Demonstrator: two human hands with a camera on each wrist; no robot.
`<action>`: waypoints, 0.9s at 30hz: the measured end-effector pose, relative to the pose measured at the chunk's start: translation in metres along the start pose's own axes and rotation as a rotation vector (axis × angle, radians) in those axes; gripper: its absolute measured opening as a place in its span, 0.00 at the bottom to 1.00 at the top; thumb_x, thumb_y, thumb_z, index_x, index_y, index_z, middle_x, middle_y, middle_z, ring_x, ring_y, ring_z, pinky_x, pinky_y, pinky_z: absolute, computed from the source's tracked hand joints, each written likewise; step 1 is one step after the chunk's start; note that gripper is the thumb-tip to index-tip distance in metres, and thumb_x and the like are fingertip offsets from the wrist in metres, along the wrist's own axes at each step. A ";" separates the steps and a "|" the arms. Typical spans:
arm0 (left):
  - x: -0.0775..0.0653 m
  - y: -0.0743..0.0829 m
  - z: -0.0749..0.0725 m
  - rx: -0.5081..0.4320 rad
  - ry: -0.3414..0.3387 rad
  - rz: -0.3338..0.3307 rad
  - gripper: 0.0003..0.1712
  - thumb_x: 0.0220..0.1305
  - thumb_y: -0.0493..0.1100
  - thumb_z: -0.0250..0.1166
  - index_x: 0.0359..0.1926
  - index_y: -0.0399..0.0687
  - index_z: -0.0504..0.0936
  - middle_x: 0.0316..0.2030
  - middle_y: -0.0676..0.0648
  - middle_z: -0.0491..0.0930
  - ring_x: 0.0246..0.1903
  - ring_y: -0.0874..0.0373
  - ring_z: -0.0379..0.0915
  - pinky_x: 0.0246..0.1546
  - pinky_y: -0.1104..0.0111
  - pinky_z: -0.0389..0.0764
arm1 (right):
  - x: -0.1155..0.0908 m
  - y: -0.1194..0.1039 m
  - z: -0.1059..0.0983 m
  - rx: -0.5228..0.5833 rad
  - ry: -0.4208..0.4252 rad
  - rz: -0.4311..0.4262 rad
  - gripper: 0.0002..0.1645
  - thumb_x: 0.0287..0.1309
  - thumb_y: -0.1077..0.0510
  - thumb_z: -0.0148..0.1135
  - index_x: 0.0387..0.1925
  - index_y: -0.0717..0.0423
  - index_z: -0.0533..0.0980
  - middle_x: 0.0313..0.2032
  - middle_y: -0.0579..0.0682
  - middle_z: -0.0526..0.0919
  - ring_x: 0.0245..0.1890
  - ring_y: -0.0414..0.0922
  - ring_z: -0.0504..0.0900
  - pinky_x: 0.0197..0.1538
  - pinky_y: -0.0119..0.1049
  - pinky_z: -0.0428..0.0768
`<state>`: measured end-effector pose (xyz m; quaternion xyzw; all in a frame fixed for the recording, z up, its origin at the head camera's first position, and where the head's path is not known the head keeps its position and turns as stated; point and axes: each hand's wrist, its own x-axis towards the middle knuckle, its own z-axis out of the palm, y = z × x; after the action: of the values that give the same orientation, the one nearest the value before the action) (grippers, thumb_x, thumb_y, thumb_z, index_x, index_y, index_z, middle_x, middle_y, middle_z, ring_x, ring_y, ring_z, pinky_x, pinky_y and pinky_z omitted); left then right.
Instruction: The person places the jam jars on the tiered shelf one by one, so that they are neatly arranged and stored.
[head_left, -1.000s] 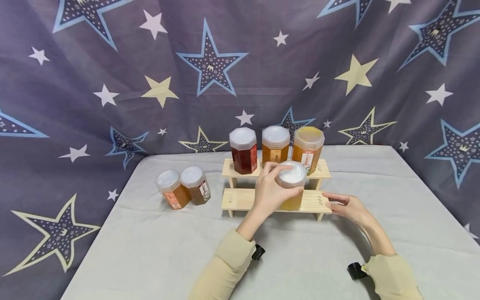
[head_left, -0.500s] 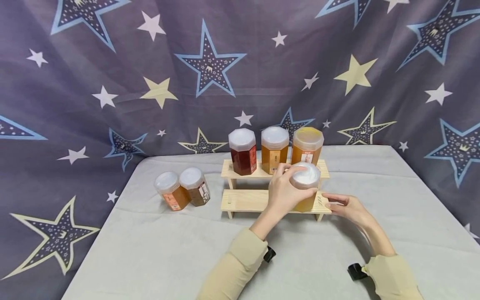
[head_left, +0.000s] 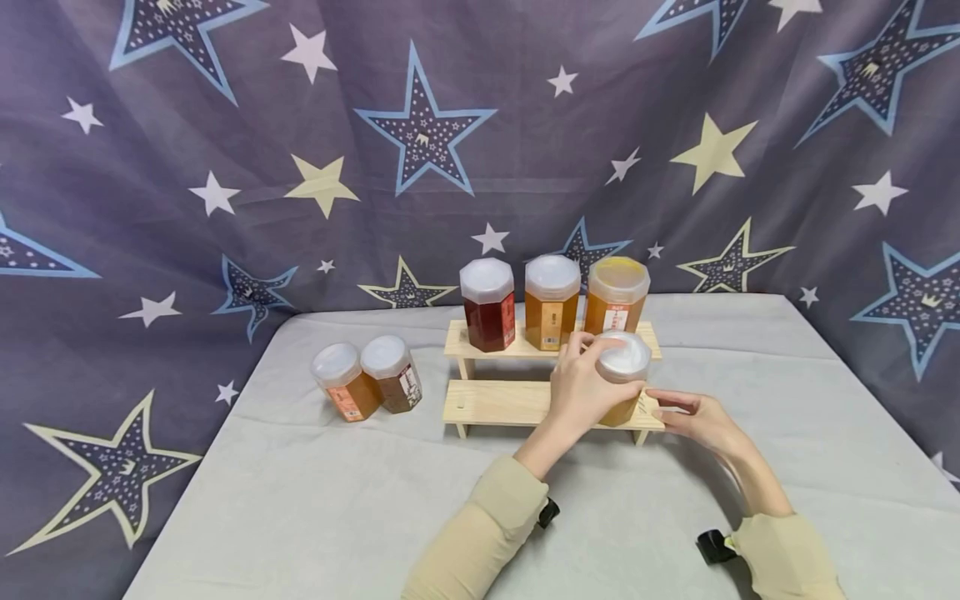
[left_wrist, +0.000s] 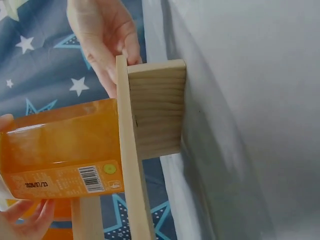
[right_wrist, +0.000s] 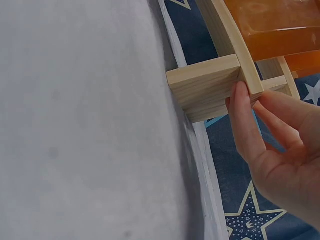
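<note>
My left hand (head_left: pixel 581 387) grips a honey jar (head_left: pixel 625 357) with a pale lid around its upper part. In the left wrist view the jar's amber body (left_wrist: pixel 65 145) shows a label, and its base meets the lower board of the wooden step shelf (head_left: pixel 498 402), near the right end. My right hand (head_left: pixel 701 421) pinches that board's right end, fingertips (right_wrist: pixel 242 92) at the board's edge in the right wrist view. On the upper step stand a dark red jar (head_left: pixel 491 321), an amber jar (head_left: pixel 552 312) and a yellow-topped jar (head_left: pixel 617 287).
Left of the shelf, an orange-labelled jar (head_left: pixel 347 392) and a brown jar (head_left: pixel 393 383) stand side by side on the pale cloth-covered table (head_left: pixel 300 500). Behind the table hangs a dark curtain (head_left: pixel 525 150) with stars.
My left hand has moved the held jar rightward along the lower board to near its right end. The right hand has stayed on the board's end.
</note>
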<state>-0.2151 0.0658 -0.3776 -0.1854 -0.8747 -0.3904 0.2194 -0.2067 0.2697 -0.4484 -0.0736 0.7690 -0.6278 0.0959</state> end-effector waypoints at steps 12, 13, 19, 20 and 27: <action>-0.004 -0.001 -0.002 0.021 -0.064 0.039 0.30 0.41 0.59 0.69 0.47 0.57 0.75 0.47 0.48 0.65 0.45 0.57 0.66 0.43 0.66 0.70 | 0.000 0.000 -0.001 -0.006 0.001 0.006 0.32 0.53 0.62 0.59 0.55 0.77 0.61 0.46 0.55 0.77 0.35 0.35 0.79 0.39 0.31 0.77; -0.004 -0.001 -0.003 0.015 -0.070 0.039 0.29 0.42 0.59 0.69 0.47 0.58 0.75 0.47 0.47 0.65 0.45 0.56 0.65 0.44 0.66 0.69 | 0.000 0.000 -0.001 -0.002 -0.003 0.006 0.32 0.53 0.62 0.59 0.55 0.77 0.60 0.46 0.54 0.77 0.35 0.35 0.79 0.40 0.31 0.77; -0.006 -0.003 -0.010 -0.013 -0.141 0.017 0.27 0.49 0.60 0.63 0.51 0.61 0.73 0.51 0.47 0.65 0.49 0.54 0.63 0.48 0.60 0.67 | 0.000 0.000 0.000 -0.018 0.005 0.015 0.32 0.52 0.62 0.59 0.55 0.77 0.61 0.48 0.58 0.75 0.35 0.34 0.79 0.39 0.31 0.77; -0.007 -0.003 -0.011 -0.010 -0.154 0.013 0.27 0.50 0.60 0.62 0.52 0.62 0.73 0.51 0.47 0.65 0.50 0.53 0.63 0.49 0.59 0.66 | 0.000 0.000 0.000 -0.025 0.007 0.016 0.32 0.52 0.62 0.59 0.55 0.77 0.61 0.48 0.59 0.75 0.35 0.34 0.79 0.39 0.31 0.77; -0.011 -0.002 -0.023 0.008 -0.181 0.037 0.25 0.54 0.58 0.59 0.52 0.58 0.74 0.52 0.47 0.66 0.53 0.57 0.60 0.53 0.61 0.62 | -0.001 -0.001 0.000 -0.043 0.008 0.010 0.32 0.53 0.61 0.59 0.55 0.76 0.62 0.47 0.51 0.77 0.35 0.32 0.78 0.39 0.30 0.77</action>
<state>-0.2016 0.0454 -0.3710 -0.2353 -0.8888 -0.3645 0.1474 -0.2061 0.2700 -0.4473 -0.0694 0.7831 -0.6107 0.0943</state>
